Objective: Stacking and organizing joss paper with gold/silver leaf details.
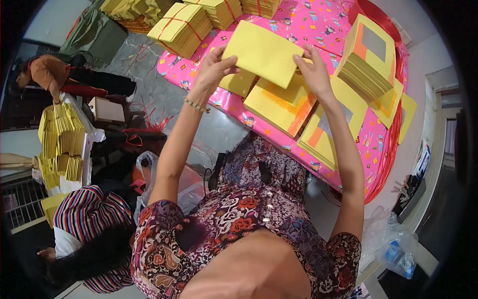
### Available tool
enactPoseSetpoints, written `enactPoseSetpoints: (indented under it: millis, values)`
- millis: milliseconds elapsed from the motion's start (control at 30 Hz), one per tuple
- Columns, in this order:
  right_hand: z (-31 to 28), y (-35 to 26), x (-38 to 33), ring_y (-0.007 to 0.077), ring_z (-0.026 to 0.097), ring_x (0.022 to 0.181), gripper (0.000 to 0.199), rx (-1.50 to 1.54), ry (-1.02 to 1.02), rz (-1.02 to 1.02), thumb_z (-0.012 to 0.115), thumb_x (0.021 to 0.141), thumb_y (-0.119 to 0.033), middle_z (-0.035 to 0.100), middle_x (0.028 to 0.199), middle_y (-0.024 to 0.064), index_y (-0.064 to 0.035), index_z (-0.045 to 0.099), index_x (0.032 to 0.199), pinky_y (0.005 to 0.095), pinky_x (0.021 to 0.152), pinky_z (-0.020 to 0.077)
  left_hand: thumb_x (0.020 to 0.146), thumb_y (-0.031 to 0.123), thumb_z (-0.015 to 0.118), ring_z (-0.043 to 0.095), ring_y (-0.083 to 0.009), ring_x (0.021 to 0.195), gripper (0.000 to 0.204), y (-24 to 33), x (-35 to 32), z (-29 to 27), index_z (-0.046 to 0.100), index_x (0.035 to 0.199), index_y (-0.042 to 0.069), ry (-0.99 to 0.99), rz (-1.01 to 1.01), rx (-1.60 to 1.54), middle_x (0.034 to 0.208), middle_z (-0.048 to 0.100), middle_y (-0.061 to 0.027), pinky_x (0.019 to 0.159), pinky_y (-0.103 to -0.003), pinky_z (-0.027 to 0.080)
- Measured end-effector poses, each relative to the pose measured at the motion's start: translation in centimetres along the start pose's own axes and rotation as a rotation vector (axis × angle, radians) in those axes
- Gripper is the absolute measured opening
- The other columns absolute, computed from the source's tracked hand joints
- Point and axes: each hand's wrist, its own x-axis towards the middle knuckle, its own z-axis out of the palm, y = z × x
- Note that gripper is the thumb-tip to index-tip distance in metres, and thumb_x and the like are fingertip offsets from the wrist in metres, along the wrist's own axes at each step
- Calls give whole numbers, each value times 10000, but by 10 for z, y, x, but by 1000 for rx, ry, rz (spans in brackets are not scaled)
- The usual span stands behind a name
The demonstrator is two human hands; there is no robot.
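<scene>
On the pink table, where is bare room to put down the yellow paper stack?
Bare pink cloth lies beyond the held yellow stack, between the tied bundles and the tall pile. A thin strip runs along the near edge. Under both hands, loose sheets crowd the table.

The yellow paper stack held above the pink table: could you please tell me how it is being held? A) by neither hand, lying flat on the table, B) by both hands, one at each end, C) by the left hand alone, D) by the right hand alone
B: the left hand and the right hand each grip one end of the yellow paper stack, raised above the pink table.
</scene>
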Motion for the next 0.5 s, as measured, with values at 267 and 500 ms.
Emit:
enactPoseSetpoints:
  millis: [267, 500]
  values:
    - [79, 12, 37, 275, 677, 908, 474, -504, -212, -179, 662, 895, -226, 658, 1095, 205, -22, 533, 1303, 398, 821, 534, 925, 161, 691, 643, -92, 898, 467, -27, -10, -84, 536, 1329, -15, 174, 26, 410, 1077, 683, -43, 724, -220, 524]
    - [104, 13, 40, 421, 637, 1031, 402, -874, -360, -203, 607, 850, -150, 666, 1078, 254, 21, 546, 1209, 515, 887, 496, 864, 167, 730, 678, -154, 878, 486, -60, -1, -101, 578, 1266, -60, 197, 102, 521, 1033, 707, -96, 750, -281, 545]
